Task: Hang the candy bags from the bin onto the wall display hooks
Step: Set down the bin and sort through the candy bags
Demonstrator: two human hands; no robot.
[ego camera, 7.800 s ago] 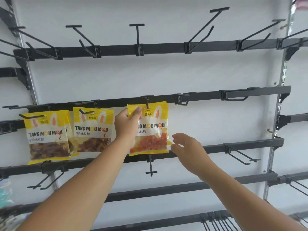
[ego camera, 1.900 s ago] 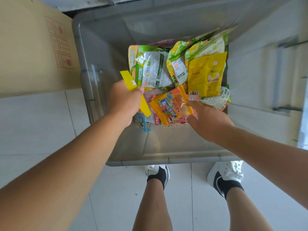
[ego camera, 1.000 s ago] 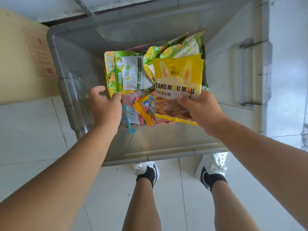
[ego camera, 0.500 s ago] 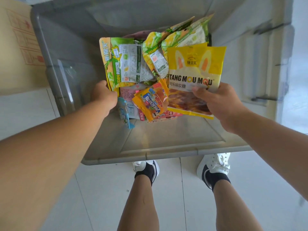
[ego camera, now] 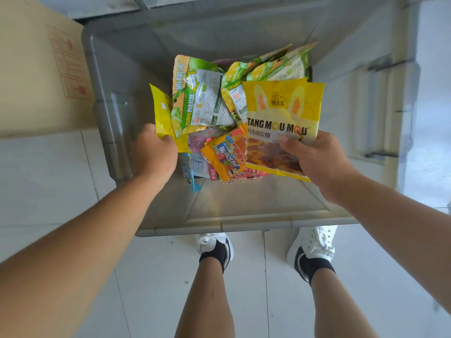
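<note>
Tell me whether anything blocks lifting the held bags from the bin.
Right hand: its yellow rabbit-eared plastic bag is clear above the pile. Left hand: a green plastic bag overlaps the edge of its edge-on yellow bag.

Before you, the yellow rabbit bag (ego camera: pixel 280 111) and the second yellow bag (ego camera: pixel 162 118) are glossy, crinkled plastic film, the bin (ego camera: pixel 117 81) is smooth half-clear grey plastic, the cardboard box (ego camera: pixel 36 69) is matt paper, and the floor tiles (ego camera: pixel 48 179) look smooth.

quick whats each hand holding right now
left hand: gripping a yellow bag by its edge, over the bin.
right hand: holding the Tang Mou Mou bag, thumb on its front.
</note>
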